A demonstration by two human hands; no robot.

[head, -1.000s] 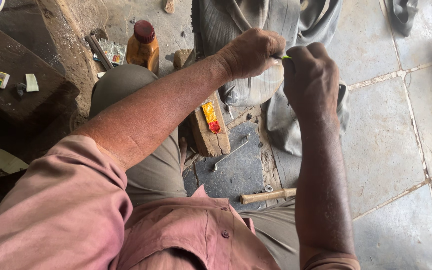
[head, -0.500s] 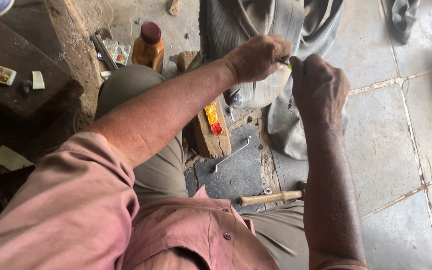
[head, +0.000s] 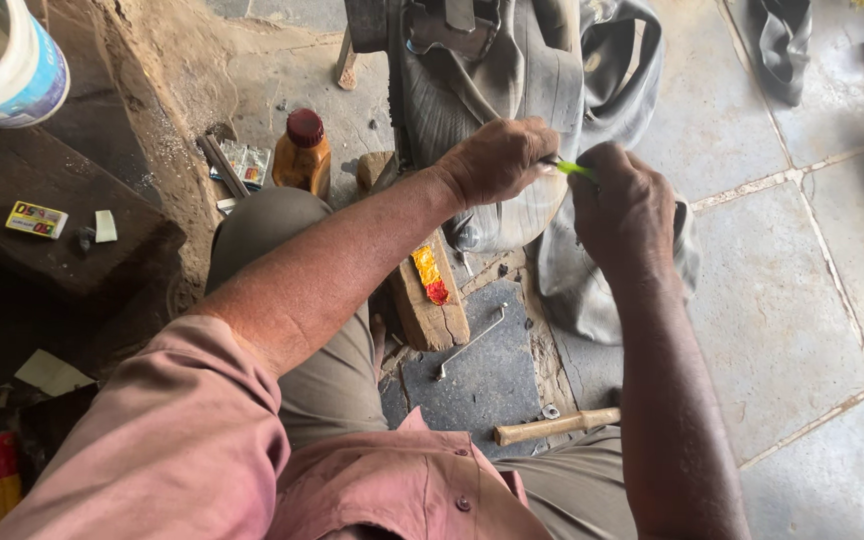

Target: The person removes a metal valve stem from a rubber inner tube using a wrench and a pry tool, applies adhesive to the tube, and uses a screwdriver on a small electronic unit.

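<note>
My left hand point(head: 497, 160) and my right hand point(head: 628, 212) meet over a grey rubber inner tube point(head: 552, 80) draped on the floor in front of me. Both hands pinch a small bright green piece point(head: 574, 169) that shows between them. What the piece is I cannot tell. The tube's pale worn patch lies just under my left hand. A wooden block point(head: 430, 300) with a yellow and red squeezed tube point(head: 429, 273) on it sits below my left wrist.
A brown bottle with a red cap point(head: 302, 152) stands at the upper left. A bent metal rod point(head: 472, 342) and a wooden-handled tool point(head: 555, 427) lie on the floor near my knees. A white bucket point(head: 7, 60) and a small box point(head: 36, 219) sit on a dark slab.
Both hands have stayed together on the green piece, shifting slightly downward in view. The camera has tilted, so the bucket and more of the tube show.
</note>
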